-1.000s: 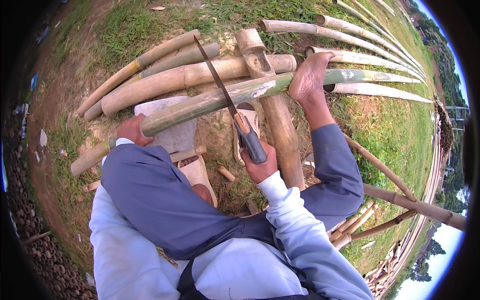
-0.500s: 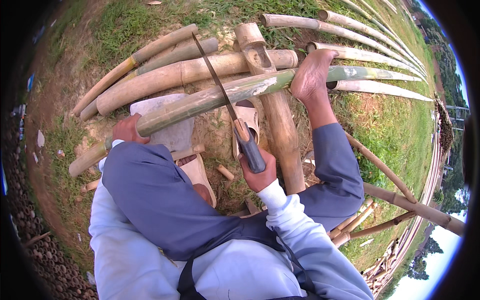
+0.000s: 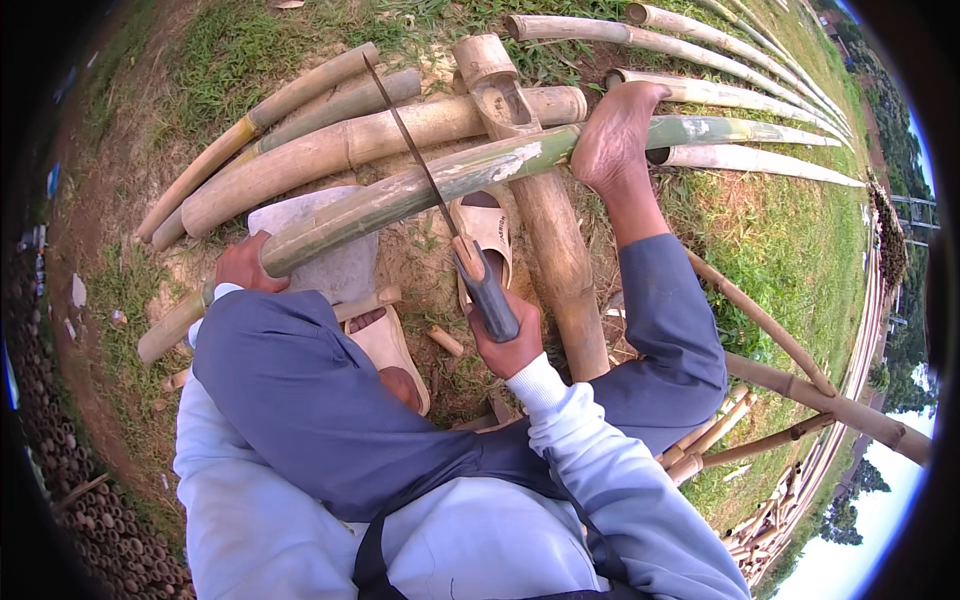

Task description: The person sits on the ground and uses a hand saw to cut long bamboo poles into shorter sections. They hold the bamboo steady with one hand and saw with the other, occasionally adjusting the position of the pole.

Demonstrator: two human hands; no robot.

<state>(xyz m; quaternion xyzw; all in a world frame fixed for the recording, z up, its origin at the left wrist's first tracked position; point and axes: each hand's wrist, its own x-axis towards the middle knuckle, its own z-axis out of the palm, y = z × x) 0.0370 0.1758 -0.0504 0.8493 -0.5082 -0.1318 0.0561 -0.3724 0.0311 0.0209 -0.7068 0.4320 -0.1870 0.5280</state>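
Observation:
A green bamboo pole (image 3: 400, 195) lies slantwise in front of me. My left hand (image 3: 250, 262) is wrapped round it near its left end. Closed on the dark handle of a handsaw (image 3: 484, 290), my right hand (image 3: 508, 335) is just on the near side of the pole. The saw's thin blade crosses the pole at a slant, with its tip beyond the far side. Whether the teeth have cut in cannot be made out. My bare right foot (image 3: 612, 135) presses on the pole, which rests across a thick bamboo support (image 3: 560, 260).
Several cut bamboo lengths (image 3: 330, 150) lie at the far left, and several long poles (image 3: 700, 90) stretch to the far right. A grey slab (image 3: 315, 215) is under the pole. An empty tan sandal (image 3: 482, 235) stands near the saw. Bamboo props (image 3: 770, 320) cross at right.
The whole view has shifted slightly left and up. The saw has slid a little away from me across the pole, and both hands keep their grip.

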